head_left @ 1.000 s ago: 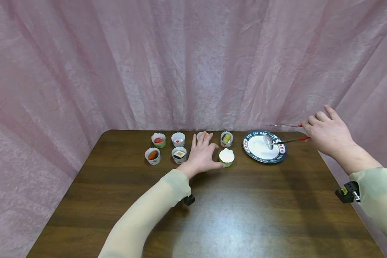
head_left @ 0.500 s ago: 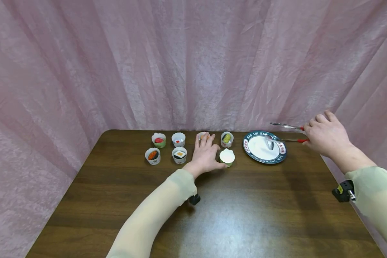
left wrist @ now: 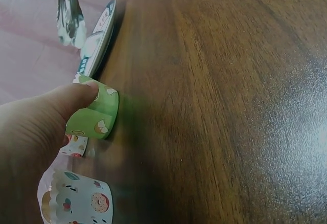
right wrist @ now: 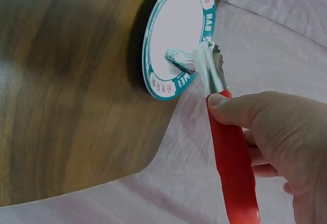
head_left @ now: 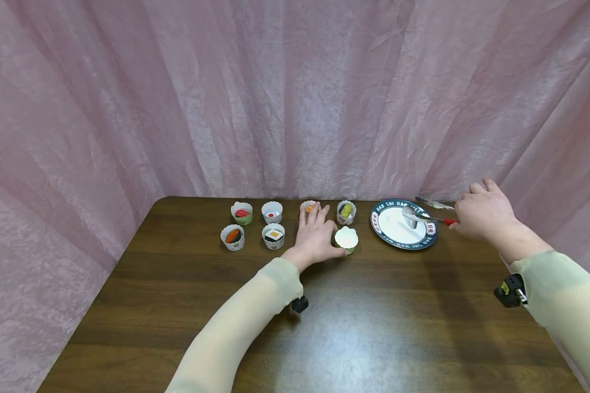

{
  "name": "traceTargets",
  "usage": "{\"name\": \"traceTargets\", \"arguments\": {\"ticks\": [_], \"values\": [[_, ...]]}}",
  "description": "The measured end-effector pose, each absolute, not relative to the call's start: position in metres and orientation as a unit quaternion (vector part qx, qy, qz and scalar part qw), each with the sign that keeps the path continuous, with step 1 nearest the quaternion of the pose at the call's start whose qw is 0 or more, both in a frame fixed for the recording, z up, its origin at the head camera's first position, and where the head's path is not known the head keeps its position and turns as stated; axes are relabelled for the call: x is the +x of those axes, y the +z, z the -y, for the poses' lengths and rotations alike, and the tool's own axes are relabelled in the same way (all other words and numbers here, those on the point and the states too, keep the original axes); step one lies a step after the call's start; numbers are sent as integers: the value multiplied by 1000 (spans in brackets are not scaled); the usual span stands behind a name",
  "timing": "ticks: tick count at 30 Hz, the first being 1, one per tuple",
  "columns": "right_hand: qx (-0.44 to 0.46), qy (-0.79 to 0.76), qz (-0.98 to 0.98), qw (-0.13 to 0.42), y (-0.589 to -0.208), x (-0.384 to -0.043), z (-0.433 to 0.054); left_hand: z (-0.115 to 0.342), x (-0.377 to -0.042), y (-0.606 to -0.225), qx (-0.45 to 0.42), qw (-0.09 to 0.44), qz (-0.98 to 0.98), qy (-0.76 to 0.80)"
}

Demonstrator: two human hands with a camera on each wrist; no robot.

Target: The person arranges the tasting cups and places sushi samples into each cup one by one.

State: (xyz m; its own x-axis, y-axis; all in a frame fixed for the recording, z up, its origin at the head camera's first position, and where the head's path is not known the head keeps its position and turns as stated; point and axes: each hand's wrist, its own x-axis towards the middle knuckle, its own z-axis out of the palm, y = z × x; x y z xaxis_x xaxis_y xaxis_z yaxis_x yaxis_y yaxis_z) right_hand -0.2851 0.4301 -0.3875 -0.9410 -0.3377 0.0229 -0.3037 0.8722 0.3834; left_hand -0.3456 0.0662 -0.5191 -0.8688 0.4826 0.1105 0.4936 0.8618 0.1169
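Note:
My left hand (head_left: 317,240) holds a green baking cup (left wrist: 94,109), thumb pressed to its near side; other fingers are partly hidden behind. The cup's inside looks plain white in the head view. My right hand (head_left: 484,213) grips metal tongs (right wrist: 212,68) by their red handles. Their arms stand apart in the head view, one over the plate and the other beyond its far right rim. On the white plate (head_left: 395,226) with a dark teal lettered rim lies a silvery, speckled, fish-like piece (right wrist: 180,61). The near tong tip overlaps this piece in the head view.
Left of the green cup stand several baking cups with sushi-like pieces: orange-and-black (head_left: 233,236), white-and-yellow (head_left: 274,235), red (head_left: 242,214) and red-and-white (head_left: 271,214). Another cup (head_left: 309,207) sits beyond my left fingers, and one with a green piece (head_left: 346,210) stands behind. A pink curtain (head_left: 295,98) hangs behind the table.
My right hand has moved left and slightly down, and the tongs' arms have come closer together. My left hand has shifted slightly right, its thumb now farther along the green cup.

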Motion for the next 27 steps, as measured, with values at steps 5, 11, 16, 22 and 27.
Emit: {"name": "traceTargets", "arguments": {"ticks": [5,11,16,22,27], "values": [[169,-183,968,40,-392,-285,-426,-67,-344,-518,-250,33,965,-71],[176,-182,966,47,-396,-286,-424,-69,-344,-519,-248,37,965,-74],[176,-186,965,51,-398,-286,-423,-69,-344,-520,-248,41,965,-77],[165,-188,967,41,-398,-286,-422,-68,-342,-518,-246,34,965,-83],[161,-187,968,31,-398,-286,-422,-70,-344,-519,-247,23,964,-91]]}}
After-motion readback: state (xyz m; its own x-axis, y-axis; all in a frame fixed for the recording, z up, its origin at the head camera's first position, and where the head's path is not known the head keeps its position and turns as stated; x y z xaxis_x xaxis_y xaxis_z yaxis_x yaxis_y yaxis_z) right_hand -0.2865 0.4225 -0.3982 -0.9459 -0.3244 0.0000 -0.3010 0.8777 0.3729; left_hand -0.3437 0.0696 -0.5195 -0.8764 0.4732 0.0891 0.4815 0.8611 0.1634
